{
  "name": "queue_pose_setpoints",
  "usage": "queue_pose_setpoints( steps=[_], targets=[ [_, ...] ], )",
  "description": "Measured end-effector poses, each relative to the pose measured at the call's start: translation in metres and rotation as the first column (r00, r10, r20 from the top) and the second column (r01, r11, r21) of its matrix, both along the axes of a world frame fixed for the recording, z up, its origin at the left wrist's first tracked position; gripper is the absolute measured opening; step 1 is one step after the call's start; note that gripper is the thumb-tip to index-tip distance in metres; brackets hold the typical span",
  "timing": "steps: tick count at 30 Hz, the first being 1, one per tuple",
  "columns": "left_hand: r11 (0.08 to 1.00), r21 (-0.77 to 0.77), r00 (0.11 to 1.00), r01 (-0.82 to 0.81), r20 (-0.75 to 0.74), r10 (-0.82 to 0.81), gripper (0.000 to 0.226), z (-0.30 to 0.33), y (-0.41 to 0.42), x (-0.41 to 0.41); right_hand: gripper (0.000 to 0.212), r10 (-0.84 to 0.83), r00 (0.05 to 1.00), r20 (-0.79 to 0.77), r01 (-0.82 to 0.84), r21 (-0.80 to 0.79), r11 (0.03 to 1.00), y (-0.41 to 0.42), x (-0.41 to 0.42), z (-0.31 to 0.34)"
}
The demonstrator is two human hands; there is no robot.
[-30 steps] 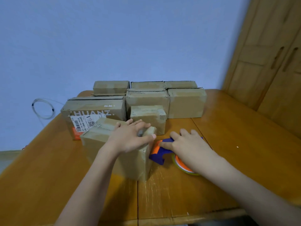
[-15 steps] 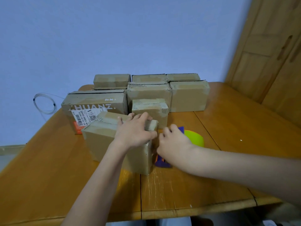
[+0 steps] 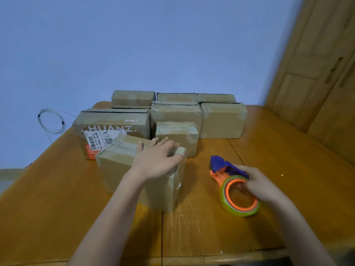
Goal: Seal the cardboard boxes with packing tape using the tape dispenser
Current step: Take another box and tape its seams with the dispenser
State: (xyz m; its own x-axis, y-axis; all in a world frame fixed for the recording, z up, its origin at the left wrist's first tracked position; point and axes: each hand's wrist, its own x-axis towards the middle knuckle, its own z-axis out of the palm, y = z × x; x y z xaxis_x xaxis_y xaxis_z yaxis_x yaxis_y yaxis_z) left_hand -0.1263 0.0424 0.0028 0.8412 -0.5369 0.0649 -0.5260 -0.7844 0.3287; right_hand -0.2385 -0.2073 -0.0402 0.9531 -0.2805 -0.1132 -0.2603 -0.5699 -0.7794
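Since the frame half a second earlier, the tape dispenser (image 3: 233, 186) has come away from the side of the near box (image 3: 134, 175) and now lies well to the right of it on the wooden table (image 3: 288, 160); the right hand (image 3: 263, 186) has travelled with it, while the left hand (image 3: 156, 161) remains on the box.

The near box stands on the table closest to the viewer, turned at an angle, with a strip of clear tape showing on its right front corner. The left hand rests palm-down across the box's top right edge, fingers spread and relaxed over the top, thumb draped on the right face; nothing is pinched.

The tape dispenser, right of the near box and apart from it, consists of a purple head pointing away from the viewer, an orange body and a roll of greenish tape around an orange hub. The right hand grips it from the right side, fingers curled over the roll and the purple handle part; whether it sits on the table or is slightly lifted cannot be told.

Behind the near box stand the other boxes: a large printed box (image 3: 113, 127) with a white shipping label directly behind, a small box (image 3: 176, 135) behind and to the right, and further boxes beyond, toward the blue wall (image 3: 134, 45). A coil of thin cable (image 3: 51, 121) hangs left of the printed box. A wooden door (image 3: 317, 64) stands far to the right.
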Motion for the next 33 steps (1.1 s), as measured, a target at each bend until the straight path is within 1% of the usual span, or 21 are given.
queue_pose_setpoints(
  steps=[3, 5, 8, 11, 14, 17, 20, 22, 24, 26, 30, 32, 33],
  targets=[
    [0.999, 0.023, 1.0, 0.022, -0.014, -0.022, 0.07, 0.003, 0.003, 0.001, 0.057, -0.124, 0.991, 0.054, 0.106, 0.266, 0.958, 0.003, 0.001, -0.018],
    [0.996, 0.08, 0.999, 0.048, 0.003, -0.049, 0.067, 0.005, 0.006, 0.005, 0.057, -0.204, 0.975, 0.084, 0.158, 0.378, 0.912, 0.005, 0.006, -0.028],
    [0.979, 0.199, 0.998, 0.034, 0.041, -0.043, 0.054, 0.013, 0.007, 0.01, 0.056, -0.257, 0.955, 0.149, 0.155, 0.486, 0.86, 0.012, 0.012, -0.036],
    [0.943, 0.329, 0.989, -0.059, 0.147, 0.01, 0.061, 0.019, 0.005, 0.005, 0.055, -0.272, 0.94, 0.208, 0.129, 0.522, 0.843, 0.021, 0.015, -0.04],
    [0.92, 0.379, 0.969, -0.105, 0.249, 0.008, 0.071, 0.019, 0.004, 0.001, 0.059, -0.283, 0.924, 0.257, 0.118, 0.511, 0.852, 0.026, 0.019, -0.043],
    [0.909, 0.402, 0.962, -0.111, 0.273, -0.003, 0.079, 0.02, 0.004, 0.006, 0.062, -0.306, 0.903, 0.302, 0.115, 0.516, 0.849, 0.027, 0.019, -0.046],
    [0.898, 0.418, 0.951, -0.137, 0.31, 0.001, 0.079, 0.022, 0.005, 0.009, 0.06, -0.322, 0.88, 0.349, 0.119, 0.494, 0.861, 0.028, 0.017, -0.047],
    [0.903, 0.397, 0.943, -0.161, 0.331, 0.022, 0.077, 0.021, 0.006, 0.009, 0.064, -0.302, 0.868, 0.395, 0.106, 0.446, 0.889, 0.028, 0.017, -0.044],
    [0.921, 0.35, 0.95, -0.171, 0.306, 0.06, 0.072, 0.018, 0.007, 0.01, 0.073, -0.253, 0.85, 0.462, 0.079, 0.363, 0.929, 0.027, 0.017, -0.038],
    [0.936, 0.304, 0.967, -0.176, 0.23, 0.107, 0.068, 0.015, 0.007, 0.01, 0.08, -0.196, 0.823, 0.533, 0.058, 0.265, 0.962, 0.023, 0.017, -0.029],
    [0.941, 0.293, 0.984, -0.173, 0.09, 0.153, 0.067, 0.013, 0.004, 0.008, 0.087, -0.138, 0.754, 0.642, 0.055, 0.147, 0.988, 0.013, 0.017, -0.004],
    [0.94, 0.293, 0.984, -0.173, 0.08, 0.156, 0.066, 0.014, 0.005, 0.005, 0.09, -0.072, 0.727, 0.682, 0.043, 0.06, 0.997, 0.007, 0.018, 0.009],
    [0.934, 0.307, 0.981, -0.183, 0.113, 0.155, 0.068, 0.016, 0.006, 0.004, 0.095, -0.035, 0.72, 0.694, 0.034, 0.014, 0.999, 0.004, 0.018, 0.014]
  ],
)
